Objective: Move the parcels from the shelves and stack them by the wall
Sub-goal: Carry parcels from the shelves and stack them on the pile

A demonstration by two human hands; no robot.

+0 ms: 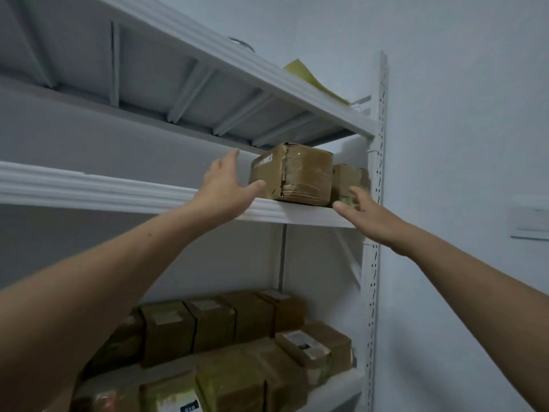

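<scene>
A brown taped parcel (292, 173) sits on the middle shelf (118, 191) of a white rack. A smaller brown parcel (349, 179) stands just behind it to the right. My left hand (227, 185) is raised at the big parcel's left side with fingers spread, the thumb close to its lower left corner. My right hand (367, 214) is at the parcel's right front corner with fingers spread, partly covering the smaller parcel. Neither hand grips anything.
Several brown parcels (237, 337) fill the lower shelf. A yellow envelope (309, 78) lies on the top shelf (237, 63). The rack's slotted upright (377, 173) stands at the right, next to a pale wall (460, 114) with a switch plate (530, 218).
</scene>
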